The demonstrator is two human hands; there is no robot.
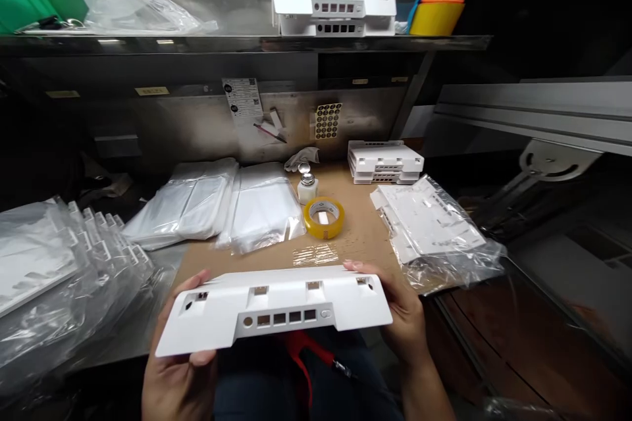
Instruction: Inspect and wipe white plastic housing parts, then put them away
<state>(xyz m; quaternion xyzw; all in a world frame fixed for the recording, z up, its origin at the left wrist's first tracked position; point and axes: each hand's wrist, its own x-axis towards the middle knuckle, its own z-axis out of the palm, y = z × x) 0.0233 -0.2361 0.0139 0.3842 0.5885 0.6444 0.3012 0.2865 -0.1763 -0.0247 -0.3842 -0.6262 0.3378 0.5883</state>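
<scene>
Both hands hold a white plastic router housing [276, 306] in front of me, its row of port cutouts facing me. My left hand [180, 375] grips its left end, thumb on the near face and fingertips over the top edge. Around the right end my right hand [402, 316] is closed, fingers on the top edge. Just beyond the housing lies the cardboard-covered table [355, 247], with a roll of yellow tape [324, 218] and a small pump bottle [307, 187] on it. A red-handled tool [306, 348] shows below the housing, over my lap.
Stacks of clear plastic bags [264, 200] lie mid-left. Bagged white housings [44, 263] crowd the left; another bagged housing [429, 217] lies right. Bare housings [385, 161] are stacked at the back, and more housings [336, 10] on the shelf [237, 45]. A metal rail [533, 112] juts in from the right.
</scene>
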